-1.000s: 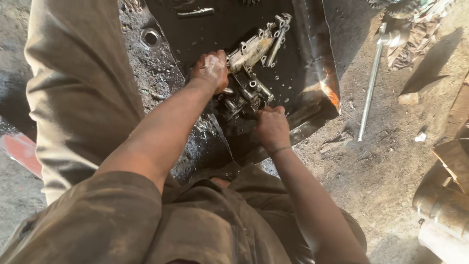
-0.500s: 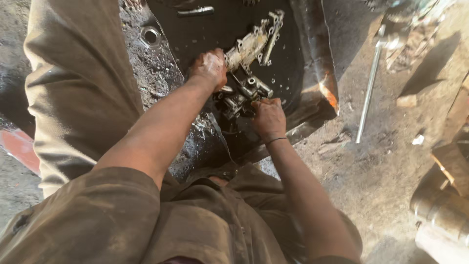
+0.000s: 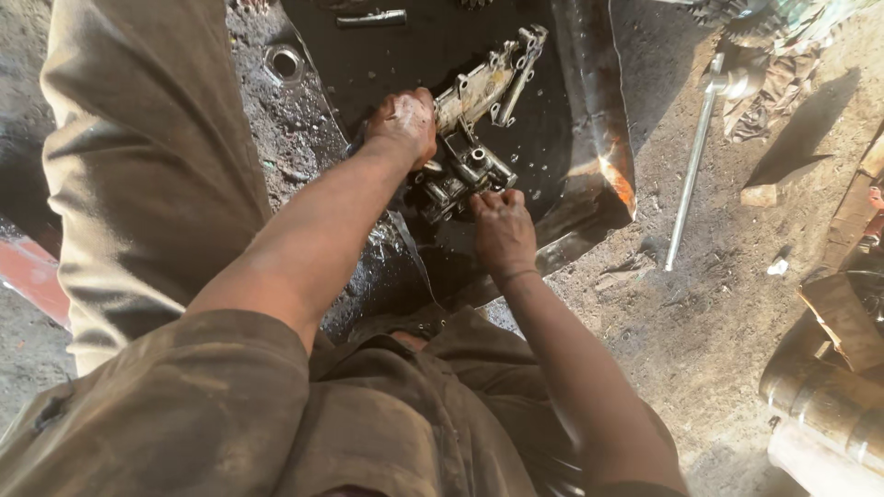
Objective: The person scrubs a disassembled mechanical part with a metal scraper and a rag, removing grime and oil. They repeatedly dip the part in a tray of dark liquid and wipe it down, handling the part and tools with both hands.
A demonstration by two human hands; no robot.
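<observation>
I see my left hand (image 3: pixel 402 124) closed over the near end of a grey metal casting (image 3: pixel 479 101), gripping it from above with the knuckles up. The casting lies slantwise in a dark oily tray (image 3: pixel 589 110), its far end pointing up and to the right. Just below it sits a valve block (image 3: pixel 460 175), a cluster of short shiny cylinders, touching the casting's lower end. My right hand (image 3: pixel 502 230) comes up from below and its fingertips (image 3: pixel 488 196) pinch at the block's lower edge; the fingers are curled tight, though what exactly they grip is hidden under them. A thin band circles that wrist.

The tray rests on the dirt floor (image 3: pixel 718 304), its right wall bent and lit orange where the sun strikes it. A small bolt-like piece (image 3: pixel 370 17) lies at the tray's top edge, well apart from both hands. Left of the tray a metal ring (image 3: pixel 283 63) sits in the oily grit. To the right, a long steel rod (image 3: pixel 691 170) lies on the floor, well clear of the tray. My left knee, in drab trousers (image 3: pixel 147 166), rises beside the tray's left edge.
</observation>
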